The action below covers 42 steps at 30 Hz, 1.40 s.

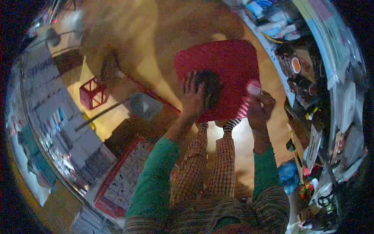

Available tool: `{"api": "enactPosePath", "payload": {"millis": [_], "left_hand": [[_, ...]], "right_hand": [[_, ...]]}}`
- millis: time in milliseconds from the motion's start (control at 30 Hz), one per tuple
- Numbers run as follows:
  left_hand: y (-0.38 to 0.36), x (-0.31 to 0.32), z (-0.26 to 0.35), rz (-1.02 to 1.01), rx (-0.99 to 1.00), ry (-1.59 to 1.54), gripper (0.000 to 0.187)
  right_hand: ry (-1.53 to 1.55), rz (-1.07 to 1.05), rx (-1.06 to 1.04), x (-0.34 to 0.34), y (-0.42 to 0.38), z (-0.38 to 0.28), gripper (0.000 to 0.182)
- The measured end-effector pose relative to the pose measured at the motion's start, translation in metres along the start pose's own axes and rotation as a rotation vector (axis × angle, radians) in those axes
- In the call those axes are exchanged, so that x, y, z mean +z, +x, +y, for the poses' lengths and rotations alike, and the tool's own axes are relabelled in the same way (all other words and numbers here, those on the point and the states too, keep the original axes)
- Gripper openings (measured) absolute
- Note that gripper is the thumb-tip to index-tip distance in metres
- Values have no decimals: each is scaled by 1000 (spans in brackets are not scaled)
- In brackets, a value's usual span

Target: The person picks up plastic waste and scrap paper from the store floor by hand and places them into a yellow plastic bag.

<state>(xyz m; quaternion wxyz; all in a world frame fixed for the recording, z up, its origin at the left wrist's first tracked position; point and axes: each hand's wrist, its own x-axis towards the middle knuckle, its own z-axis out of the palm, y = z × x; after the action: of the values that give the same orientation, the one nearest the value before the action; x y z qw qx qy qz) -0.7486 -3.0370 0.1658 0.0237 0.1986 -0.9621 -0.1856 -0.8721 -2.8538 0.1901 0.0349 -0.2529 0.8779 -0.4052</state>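
Observation:
A red, square-cornered flat panel (230,66) lies below me, in front of my striped socks. My left hand (193,95) rests over its left part with fingers stretched out and apart. A dark, rounded patch (212,89) shows right beside those fingers, blurred. At the panel's right edge, my right hand (261,107) is closed, with thumb and fingers pinched together. A pale pink, round object (254,87) shows at its fingertips; its kind is not clear. Pale stripes (243,107) cross the red surface next to this hand.
Cluttered shelves or a table edge (272,50) run along the right, with papers, bags and a blue bundle (288,177). To the left stand a red frame-like box (93,93), a thin red bar (148,91), a grey dustpan-like piece (145,106) and a red-bordered printed board (122,179).

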Motion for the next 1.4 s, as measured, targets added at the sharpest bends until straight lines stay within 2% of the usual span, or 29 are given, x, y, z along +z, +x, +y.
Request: {"api": "enactPosePath", "payload": {"millis": [33,67,167,200,233,300,333,433,500,533,600,633,667,767,800,833,867,900,933,967,1000,1033,1100,1167,1233,1300,1333,1367,1400], "left_hand": [[-3,1,-2,6,-23,11,38],[-4,3,-4,38,-1,10,38],[-1,-2,-1,38,-5,-11,37],[-2,-5,0,2,-12,-47,37],[-4,-3,0,0,-36,-37,37],[-3,-3,-1,48,2,-88,38],[-2,-7,-1,53,-5,-91,38],[-3,-8,1,-16,-2,-132,40],[-5,3,0,-83,-23,-35,42],[0,-3,4,-84,8,-55,42],[3,-21,8,-99,-90,-144,43],[2,-20,8,-108,-53,-165,43],[-1,-12,4,-93,-34,-98,45],[-2,0,0,-63,17,0,48],[-3,0,-1,-58,11,51,49],[-2,-3,2,-55,67,26,49],[-2,-8,5,-27,35,-10,49],[-5,-10,4,-10,9,-44,49],[-14,10,-13,126,130,70,50],[-8,-5,-1,99,149,50,51],[-2,-20,11,70,168,30,52],[5,-70,43,-153,83,-92,54],[2,-74,35,-127,105,-599,56],[-6,-67,18,-91,52,-577,55],[-23,-67,-1,-107,39,-559,51],[-53,-71,-18,-200,39,-520,47],[-71,-73,-25,-263,40,-497,46],[-89,-75,-33,-342,45,-465,44],[-108,-77,-41,-420,45,-426,42]], "right_hand": [[197,-193,34,13,-1,2,8],[26,-54,-219,34,-21,17,13],[-28,-172,-341,38,-18,-2,18],[-167,-120,-495,29,-3,-31,23],[-149,-136,-504,26,-14,-27,23],[-222,-254,-345,17,-29,-8,23],[-223,-259,-352,19,-30,-4,23],[-142,-40,-179,18,-31,2,27],[-113,137,-50,11,-34,5,31],[-149,140,-97,8,-38,4,31],[-177,97,2,4,-60,-7,30],[-217,83,46,3,-75,-14,30],[-77,44,134,1,-89,-23,32],[166,-77,227,-27,-109,-66,31],[308,-128,464,-35,-134,-65,32],[240,-239,535,-47,-159,-60,33],[167,-358,596,-60,-184,-55,33],[152,-290,629,-79,-206,-52,33],[111,-300,571,-98,-231,-50,31],[68,-304,519,-117,-259,-47,29],[-10,-252,583,-137,-286,-42,24],[-82,-207,652,-158,-319,-36,20],[-26,59,654,-184,-408,2,17],[-340,202,625,-203,-494,21,17],[-734,286,609,-197,-571,43,24],[-557,279,972,-228,-554,-25,21],[-489,287,1083,-236,-549,-55,20],[-412,300,1151,-239,-547,-77,18],[-328,311,1163,-223,-563,-71,19]]}}
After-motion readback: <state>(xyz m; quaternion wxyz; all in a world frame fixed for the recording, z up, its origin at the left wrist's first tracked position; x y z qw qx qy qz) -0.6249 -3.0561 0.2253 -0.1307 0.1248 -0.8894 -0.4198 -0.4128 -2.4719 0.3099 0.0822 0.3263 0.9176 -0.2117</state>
